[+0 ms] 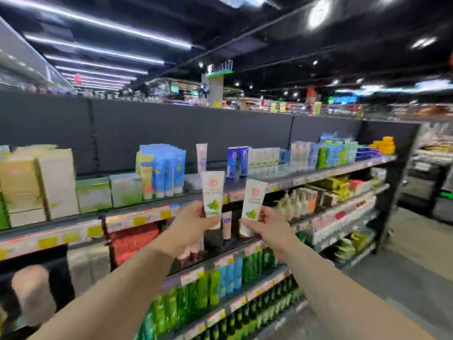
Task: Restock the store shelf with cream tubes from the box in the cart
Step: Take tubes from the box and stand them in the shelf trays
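The store shelf (306, 176) had a gap beside the blue tubes (169, 168). Left hand (193, 228) and right hand (269, 225) each held a cream tube (212, 193), (253, 204) upright, fingers clamped round it. Placing step; next, seating both in that gap.

A dark ceiling (318, 52) carries long light strips (103, 23) and round lamps (318, 13); a black shelving unit (171, 128) stands on a grey floor (404, 278), more aisles (367, 106) blurred behind
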Tool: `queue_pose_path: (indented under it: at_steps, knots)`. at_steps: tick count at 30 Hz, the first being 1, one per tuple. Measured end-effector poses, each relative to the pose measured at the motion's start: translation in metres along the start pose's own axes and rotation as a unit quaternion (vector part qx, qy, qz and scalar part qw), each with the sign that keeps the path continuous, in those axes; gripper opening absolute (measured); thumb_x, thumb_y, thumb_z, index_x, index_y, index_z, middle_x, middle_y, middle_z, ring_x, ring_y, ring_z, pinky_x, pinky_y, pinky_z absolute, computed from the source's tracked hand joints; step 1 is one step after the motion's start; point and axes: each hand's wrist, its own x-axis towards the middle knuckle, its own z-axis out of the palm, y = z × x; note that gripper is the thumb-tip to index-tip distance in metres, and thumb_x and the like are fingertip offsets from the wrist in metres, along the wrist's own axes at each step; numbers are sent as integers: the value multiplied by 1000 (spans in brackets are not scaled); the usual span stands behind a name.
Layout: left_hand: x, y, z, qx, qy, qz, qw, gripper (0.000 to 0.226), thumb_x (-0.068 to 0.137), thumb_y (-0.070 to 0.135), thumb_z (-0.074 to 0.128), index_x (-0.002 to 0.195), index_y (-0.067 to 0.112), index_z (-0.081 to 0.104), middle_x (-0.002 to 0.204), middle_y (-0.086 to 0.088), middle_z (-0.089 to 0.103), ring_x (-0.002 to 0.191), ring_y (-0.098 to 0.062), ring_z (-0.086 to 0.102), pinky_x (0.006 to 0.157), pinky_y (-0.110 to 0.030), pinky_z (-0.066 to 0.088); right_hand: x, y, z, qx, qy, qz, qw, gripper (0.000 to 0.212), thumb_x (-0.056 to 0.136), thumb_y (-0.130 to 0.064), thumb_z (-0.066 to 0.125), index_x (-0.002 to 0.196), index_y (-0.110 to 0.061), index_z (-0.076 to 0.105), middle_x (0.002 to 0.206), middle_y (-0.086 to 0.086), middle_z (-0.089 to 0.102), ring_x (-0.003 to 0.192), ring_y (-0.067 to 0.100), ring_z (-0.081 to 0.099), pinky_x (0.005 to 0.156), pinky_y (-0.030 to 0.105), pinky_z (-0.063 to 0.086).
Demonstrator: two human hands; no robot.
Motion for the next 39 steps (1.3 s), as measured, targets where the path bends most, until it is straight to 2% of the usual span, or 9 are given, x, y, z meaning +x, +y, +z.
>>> queue_pose_path:
  at_steps: [3,7,9,13,17,20,28,35,39]
  knots:
    - [52,-1,33,-7,-1,1,1000,19,90,10,68,99,26,64,102,9,71,96,-5,66,84,-23,49,31,15,-45,-21,32,5,999,34,83,-17,76,114,-14,62,104,3,72,92,20,69,81,37,58]
    - [125,-12,65,18,8,4,1000,24,88,19,71,110,27,64,110,11,69,101,-6,64,92,-29,50,92,30,-92,-27,54,-4,998,23,84,-12,74,102,-21,65,100,5,73,88,21,69,80,38,57]
    - [163,-18,79,28,5,12,1000,24,88,21,71,109,29,63,108,15,68,101,-4,63,90,-28,50,132,38,-110,-34,70,-15,997,24,83,-13,76,103,-20,65,100,4,73,94,22,69,85,41,57]
    - [237,-31,105,28,7,15,999,19,87,19,71,94,33,61,100,20,67,97,-2,63,88,-28,50,217,41,-140,-63,75,-18,995,24,83,-15,76,105,-18,66,100,0,73,93,17,69,73,28,53]
    - [294,-43,126,50,40,5,998,22,83,18,76,100,25,64,101,12,71,96,-6,67,87,-29,54,300,43,-157,-95,84,-30,991,25,78,-27,77,101,-25,67,96,-5,73,93,18,69,81,39,57]
    - [312,-43,132,94,39,16,995,22,86,22,73,101,33,61,98,22,67,93,5,63,70,-11,46,350,46,-154,-113,65,-42,991,18,84,-24,75,100,-25,67,92,-8,72,91,15,67,69,26,52]
    - [342,-40,153,148,141,-10,979,27,85,27,74,103,40,59,100,24,68,93,11,62,72,-8,46,455,53,-134,-226,10,-123,966,22,86,-31,71,80,-20,53,68,-9,55,66,12,53,53,17,37]
    - [345,-35,186,143,255,-77,953,32,83,19,76,105,35,60,100,19,70,94,3,66,79,-14,50,475,70,-142,-263,-130,-140,946,20,91,-29,65,101,-22,50,93,-6,58,86,15,55,71,26,42]
    - [344,-29,205,153,276,-99,944,35,84,17,75,101,40,55,100,21,67,94,5,63,79,-14,49,476,71,-142,-341,-130,-141,920,24,91,-37,61,100,-26,42,108,0,57,106,25,52,93,39,42]
